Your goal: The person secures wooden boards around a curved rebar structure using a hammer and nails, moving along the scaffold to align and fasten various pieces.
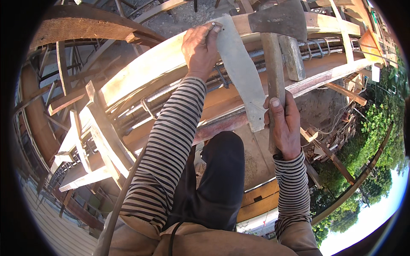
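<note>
My right hand (284, 123) is wrapped round the wooden handle of a hatchet (273, 68). The dark metal head lies at the top of the handle, over the far board. My left hand (200, 47) is closed at the upper end of a pale grey flat strip (241, 70). Between its thumb and forefinger shows a small light tip that looks like a nail (213, 24). The strip spans the gap from the far curved board (143, 70) to the near reddish board edge (222, 130). Its lower end hangs beside my right fingers.
Steel reinforcing bars (316, 49) run inside the wooden trough between the boards. A short wood block (292, 57) stands right of the hatchet handle. Wooden braces (106, 136) rise at left. My dark-trousered knee (224, 166) is below the trough. Green trees (371, 141) lie beyond, at right.
</note>
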Motion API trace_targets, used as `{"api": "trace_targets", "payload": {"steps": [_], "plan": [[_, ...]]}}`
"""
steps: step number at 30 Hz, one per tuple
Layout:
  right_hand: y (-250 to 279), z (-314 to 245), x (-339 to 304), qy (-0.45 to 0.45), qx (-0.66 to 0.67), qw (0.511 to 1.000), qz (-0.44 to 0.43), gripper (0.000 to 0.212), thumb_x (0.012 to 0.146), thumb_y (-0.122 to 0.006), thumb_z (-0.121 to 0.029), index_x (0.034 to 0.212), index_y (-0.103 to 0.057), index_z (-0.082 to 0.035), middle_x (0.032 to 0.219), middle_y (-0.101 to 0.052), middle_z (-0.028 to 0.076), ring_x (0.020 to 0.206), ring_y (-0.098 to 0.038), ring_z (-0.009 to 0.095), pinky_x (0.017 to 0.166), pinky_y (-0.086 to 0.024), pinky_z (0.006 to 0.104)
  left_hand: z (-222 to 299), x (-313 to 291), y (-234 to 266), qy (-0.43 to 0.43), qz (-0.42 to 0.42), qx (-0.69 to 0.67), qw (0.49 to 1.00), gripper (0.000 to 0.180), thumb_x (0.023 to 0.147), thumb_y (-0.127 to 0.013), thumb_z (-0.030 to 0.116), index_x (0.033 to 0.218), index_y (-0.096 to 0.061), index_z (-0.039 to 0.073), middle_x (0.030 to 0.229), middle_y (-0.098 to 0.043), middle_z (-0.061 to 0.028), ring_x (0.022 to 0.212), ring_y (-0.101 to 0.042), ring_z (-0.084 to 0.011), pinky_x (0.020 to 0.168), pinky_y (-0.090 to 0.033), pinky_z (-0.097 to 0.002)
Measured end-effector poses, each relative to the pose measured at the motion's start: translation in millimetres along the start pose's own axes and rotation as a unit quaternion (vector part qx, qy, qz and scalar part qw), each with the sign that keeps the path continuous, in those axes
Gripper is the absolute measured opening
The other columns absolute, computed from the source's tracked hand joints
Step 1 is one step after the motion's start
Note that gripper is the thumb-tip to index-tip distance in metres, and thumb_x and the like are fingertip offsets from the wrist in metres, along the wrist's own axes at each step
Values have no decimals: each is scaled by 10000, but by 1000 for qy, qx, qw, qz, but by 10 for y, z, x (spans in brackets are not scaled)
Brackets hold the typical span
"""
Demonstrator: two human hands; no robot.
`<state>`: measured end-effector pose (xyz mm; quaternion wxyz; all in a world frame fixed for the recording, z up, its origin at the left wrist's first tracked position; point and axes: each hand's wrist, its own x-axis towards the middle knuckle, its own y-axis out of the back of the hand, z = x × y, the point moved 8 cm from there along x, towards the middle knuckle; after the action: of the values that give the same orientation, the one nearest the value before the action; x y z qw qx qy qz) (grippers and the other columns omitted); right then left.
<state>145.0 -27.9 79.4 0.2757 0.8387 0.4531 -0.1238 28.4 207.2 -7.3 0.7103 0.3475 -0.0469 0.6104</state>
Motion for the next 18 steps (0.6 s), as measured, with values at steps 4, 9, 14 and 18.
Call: {"api": "trace_targets", "payload": {"steps": [4,9,14,18], "plan": [[-103,77,-53,2,7,1000,-8,469,1057,-515,-367,1275,-529,48,682,-542,14,587,-512,85,547,-430,258,27,2,40,1,-15,0,1000,113,910,-716,158,983,-717,72,871,-719,-55,779,-629,-231,757,-504,-362],[-111,148,-112,-16,14,1000,-1,467,1056,-520,-362,1271,-534,52,662,-532,11,580,-508,82,542,-422,257,-7,-19,25,15,-19,1,1000,104,905,-710,156,959,-724,68,903,-730,-56,821,-647,-247,820,-507,-376],[-101,176,-88,-10,10,1000,6,456,1056,-522,-354,1267,-537,50,666,-531,11,581,-509,80,533,-420,252,17,-12,44,15,-13,3,1000,115,912,-703,166,972,-726,71,916,-732,-63,841,-649,-251,819,-511,-375],[-103,188,-85,-15,16,1000,1,446,1052,-535,-344,1269,-538,46,683,-536,11,584,-511,78,529,-423,249,34,-6,56,-1,-1,16,1000,126,931,-699,186,983,-721,73,851,-711,-45,762,-616,-220,719,-507,-356]]}}
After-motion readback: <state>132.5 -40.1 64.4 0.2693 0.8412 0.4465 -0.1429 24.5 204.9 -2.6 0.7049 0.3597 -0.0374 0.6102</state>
